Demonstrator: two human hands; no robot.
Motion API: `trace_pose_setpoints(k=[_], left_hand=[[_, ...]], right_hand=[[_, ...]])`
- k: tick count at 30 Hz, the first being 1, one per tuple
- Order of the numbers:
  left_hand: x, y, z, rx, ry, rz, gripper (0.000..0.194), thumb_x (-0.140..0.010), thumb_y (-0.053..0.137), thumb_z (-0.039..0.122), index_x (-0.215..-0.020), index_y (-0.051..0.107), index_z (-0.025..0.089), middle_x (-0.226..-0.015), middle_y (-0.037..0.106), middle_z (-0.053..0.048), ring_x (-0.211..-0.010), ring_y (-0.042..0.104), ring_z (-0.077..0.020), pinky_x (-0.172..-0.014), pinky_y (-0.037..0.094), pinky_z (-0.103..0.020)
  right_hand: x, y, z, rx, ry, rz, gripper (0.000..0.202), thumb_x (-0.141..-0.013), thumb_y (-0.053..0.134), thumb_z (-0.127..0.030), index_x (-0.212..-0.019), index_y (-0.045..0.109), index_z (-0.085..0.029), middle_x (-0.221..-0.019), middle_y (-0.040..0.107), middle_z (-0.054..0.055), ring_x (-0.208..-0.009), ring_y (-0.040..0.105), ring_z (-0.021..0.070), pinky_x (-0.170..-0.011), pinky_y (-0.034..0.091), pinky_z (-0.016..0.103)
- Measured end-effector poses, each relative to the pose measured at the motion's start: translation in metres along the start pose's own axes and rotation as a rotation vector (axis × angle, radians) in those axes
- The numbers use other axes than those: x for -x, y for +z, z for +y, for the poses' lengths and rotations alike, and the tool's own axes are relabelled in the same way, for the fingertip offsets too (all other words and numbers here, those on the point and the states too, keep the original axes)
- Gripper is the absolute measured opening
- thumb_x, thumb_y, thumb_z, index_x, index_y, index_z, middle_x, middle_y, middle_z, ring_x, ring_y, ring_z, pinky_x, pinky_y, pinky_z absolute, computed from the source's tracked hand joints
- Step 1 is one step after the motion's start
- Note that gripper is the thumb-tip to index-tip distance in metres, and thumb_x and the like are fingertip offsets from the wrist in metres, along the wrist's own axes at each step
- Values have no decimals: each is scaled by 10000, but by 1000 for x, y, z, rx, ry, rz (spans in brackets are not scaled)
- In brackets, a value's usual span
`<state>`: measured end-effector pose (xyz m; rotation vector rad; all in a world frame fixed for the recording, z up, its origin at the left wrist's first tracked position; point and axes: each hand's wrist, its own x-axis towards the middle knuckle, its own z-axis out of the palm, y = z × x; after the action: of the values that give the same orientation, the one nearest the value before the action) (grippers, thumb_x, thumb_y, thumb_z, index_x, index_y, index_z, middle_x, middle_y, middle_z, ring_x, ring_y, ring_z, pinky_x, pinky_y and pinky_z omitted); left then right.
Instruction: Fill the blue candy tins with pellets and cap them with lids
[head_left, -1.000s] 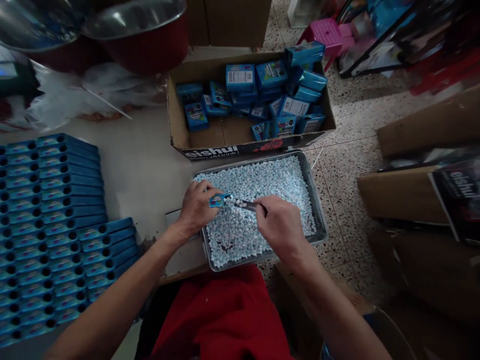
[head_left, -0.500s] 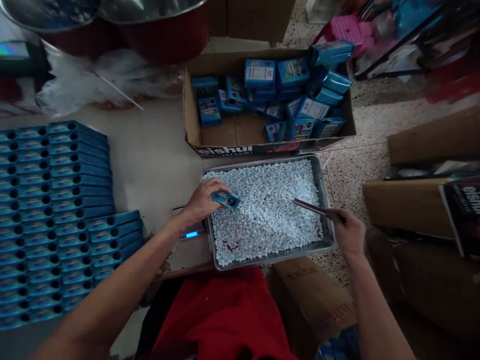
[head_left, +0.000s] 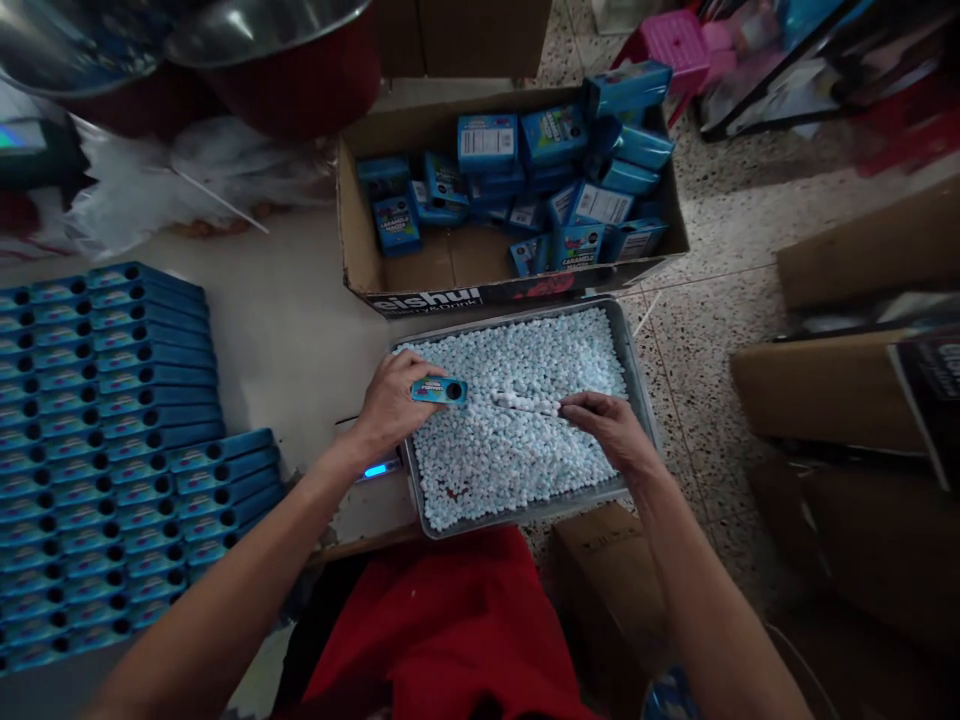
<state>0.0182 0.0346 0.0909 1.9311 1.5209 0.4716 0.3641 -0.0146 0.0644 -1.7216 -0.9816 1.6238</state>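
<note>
A metal tray (head_left: 637,375) full of small pale blue and white candies (head_left: 525,455) lies before me. My left hand (head_left: 394,400) holds a small blue candy box (head_left: 439,390) over the tray's left side, its end with a dark round hole facing up. In my right hand (head_left: 611,425) is a narrow scoop (head_left: 529,403), pinched at its right end. A row of candies lies along the scoop, which points left toward the box with a gap between them. The hidden part of the box is under my left fingers.
Behind the tray stands a cardboard carton (head_left: 412,285) with loose blue boxes. Stacked blue boxes (head_left: 150,400) fill the left of the table. A scale with a lit display (head_left: 379,470) sits by the tray's left edge. Red-sided metal bowls (head_left: 292,90) stand at the back left.
My right hand has moved left over the tray, and the scoop now carries a row of candies. The box in my left hand has turned to lie more level across the view.
</note>
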Motion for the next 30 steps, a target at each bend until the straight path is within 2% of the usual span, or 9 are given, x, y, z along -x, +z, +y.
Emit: trace_pose_setpoints(k=[5, 13, 16, 19, 21, 23, 25, 27, 30], left_hand=[[-2, 1, 8, -47, 63, 2, 275, -734, 758, 172, -998, 762, 249, -974, 654, -34, -951, 588, -227, -881, 472, -370], [1, 8, 0, -67, 93, -1, 304, -702, 743, 143, -994, 754, 227, -966, 655, -52, -941, 585, -241, -862, 466, -372], [1, 9, -8, -14, 75, 8, 307, -700, 755, 136, -990, 754, 238, -978, 662, -43, -958, 591, -240, -889, 464, -379], [1, 9, -21, 137, -25, 53, 316, -682, 804, 165, -986, 752, 233, -1014, 663, -32, -971, 614, -224, -896, 476, -357], [2, 8, -29, 242, -83, 72, 334, -664, 842, 205, -984, 749, 226, -1024, 660, -27, -978, 626, -214, -897, 484, -341], [4, 8, -33, 292, -89, 25, 343, -656, 864, 242, -981, 753, 230, -1012, 664, -19, -979, 632, -207, -910, 485, -338], [6, 7, -34, 307, -80, -38, 362, -646, 882, 273, -983, 757, 235, -993, 668, -13, -965, 638, -203, -909, 489, -338], [8, 5, -33, 294, -86, -45, 392, -632, 894, 284, -996, 757, 233, -991, 669, -14, -954, 644, -201, -894, 495, -334], [10, -1, -28, 196, -95, -9, 389, -638, 889, 271, -1002, 759, 231, -1000, 666, -16, -947, 642, -200, -880, 494, -326]], right_hand=[[2, 35, -46, 179, -139, -65, 226, -787, 729, -383, -895, 794, -196, -811, 756, 42, -728, 630, 167, -682, 473, 297], [42, 89, -119, 900, -444, 135, 225, -893, 550, -189, -913, 773, -193, -871, 762, 65, -789, 667, 196, -730, 454, 309], [55, 86, -126, 955, -458, 160, 231, -911, 533, -204, -940, 762, -201, -911, 760, 70, -804, 675, 201, -748, 466, 314], [63, 44, -95, 913, -368, 259, 241, -928, 537, -276, -991, 764, -226, -961, 767, 59, -832, 682, 216, -768, 473, 329], [61, 7, -54, 877, -281, 366, 263, -908, 555, -348, -957, 775, -213, -957, 770, 76, -867, 682, 249, -790, 471, 355], [52, -18, -5, 754, -148, 397, 316, -862, 595, -436, -893, 784, -185, -865, 767, 90, -804, 673, 263, -744, 469, 361], [36, -22, 38, 534, -72, 309, 362, -823, 641, -487, -900, 782, -162, -814, 753, 79, -750, 648, 241, -713, 466, 344], [18, -8, 64, 339, -39, 195, 395, -803, 672, -517, -912, 780, -154, -792, 735, 60, -721, 615, 210, -685, 448, 319], [2, 15, 68, 101, 23, 75, 392, -758, 746, -516, -902, 777, -153, -759, 708, 31, -671, 563, 161, -643, 407, 282]])
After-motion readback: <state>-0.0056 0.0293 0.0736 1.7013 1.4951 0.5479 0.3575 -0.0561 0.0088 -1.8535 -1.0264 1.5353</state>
